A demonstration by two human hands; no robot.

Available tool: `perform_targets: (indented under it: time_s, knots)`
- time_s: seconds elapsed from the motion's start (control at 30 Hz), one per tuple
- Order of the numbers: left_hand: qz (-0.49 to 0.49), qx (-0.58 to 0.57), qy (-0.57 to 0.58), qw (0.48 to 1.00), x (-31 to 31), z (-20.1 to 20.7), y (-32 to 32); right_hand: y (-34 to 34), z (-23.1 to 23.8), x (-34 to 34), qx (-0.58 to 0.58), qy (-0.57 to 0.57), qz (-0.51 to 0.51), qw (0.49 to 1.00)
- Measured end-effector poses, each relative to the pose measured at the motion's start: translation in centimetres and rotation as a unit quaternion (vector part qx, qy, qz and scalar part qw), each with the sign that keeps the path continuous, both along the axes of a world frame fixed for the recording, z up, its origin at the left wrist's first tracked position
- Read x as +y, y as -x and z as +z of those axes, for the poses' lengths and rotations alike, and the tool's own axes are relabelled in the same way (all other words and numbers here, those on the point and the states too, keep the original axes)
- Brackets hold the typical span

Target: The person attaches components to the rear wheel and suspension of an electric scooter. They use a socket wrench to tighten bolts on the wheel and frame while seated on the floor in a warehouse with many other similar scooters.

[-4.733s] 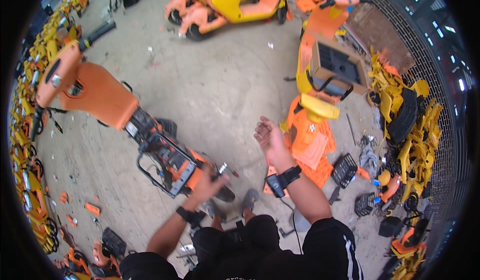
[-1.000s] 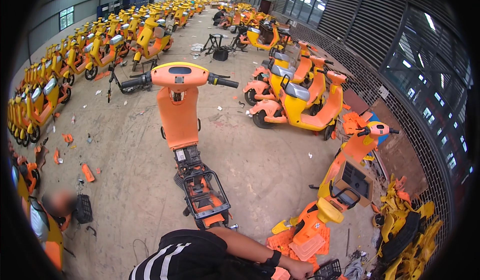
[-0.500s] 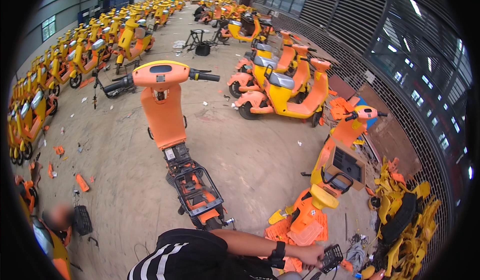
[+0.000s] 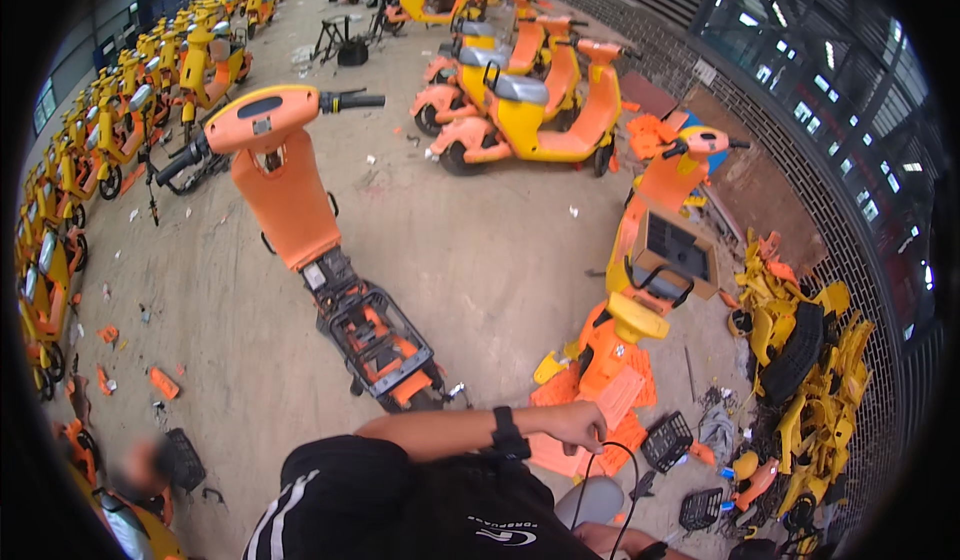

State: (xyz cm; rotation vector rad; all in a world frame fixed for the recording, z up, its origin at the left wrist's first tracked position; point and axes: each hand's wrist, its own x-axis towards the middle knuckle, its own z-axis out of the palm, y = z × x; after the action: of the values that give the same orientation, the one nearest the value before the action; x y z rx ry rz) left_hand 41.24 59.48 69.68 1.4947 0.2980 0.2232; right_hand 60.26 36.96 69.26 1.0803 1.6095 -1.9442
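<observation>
My left hand [image 4: 577, 426] is closed on a thin black cable [image 4: 636, 470], which loops out to the right and down toward my lap. A dark band circles that wrist. Under and behind the hand lie orange plastic panels [image 4: 622, 388]. Just right of it sits a black mesh basket [image 4: 667, 442]. Of my right arm only a bare strip [image 4: 625, 541] shows at the bottom edge, beside my grey-clad knee [image 4: 590, 501]; the fingers of my right hand are hidden. A stripped orange scooter [image 4: 295, 195], its black frame exposed, stands in front of me.
An orange-yellow scooter [image 4: 640, 250] carries an open cardboard box [image 4: 690, 245]. Yellow body panels [image 4: 815, 390] pile up at the right, near a second black basket [image 4: 701, 508]. Scooters [image 4: 530, 100] stand beyond. Orange scraps [image 4: 163, 383] litter the left floor, near another person [image 4: 140, 468].
My left hand has pulled away from the black basket and lifted, with the black cable now looping from it. The whole view has shifted, bringing the second basket into sight.
</observation>
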Motion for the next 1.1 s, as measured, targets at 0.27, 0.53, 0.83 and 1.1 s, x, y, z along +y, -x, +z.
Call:
perform_targets:
  time_s: [0.27,0.53,0.83,1.1]
  knots:
    - [0.141,0.279,-0.179,0.933,4.4,-16.4,14.9,-3.5,0.0,11.4,-0.054,-0.025,-0.324,0.944]
    - [0.393,0.586,-0.2,0.68,5.6,-24.5,23.0,-3.1,-21.8,24.6,-0.029,-0.053,-0.633,0.772]
    - [0.426,0.54,-0.268,0.675,6.1,-26.4,25.0,7.6,-42.0,24.8,-0.043,0.118,-0.683,0.719]
    - [0.435,0.539,-0.293,0.659,7.0,-27.4,24.3,8.4,-50.8,21.3,-0.232,0.076,-0.53,0.812]
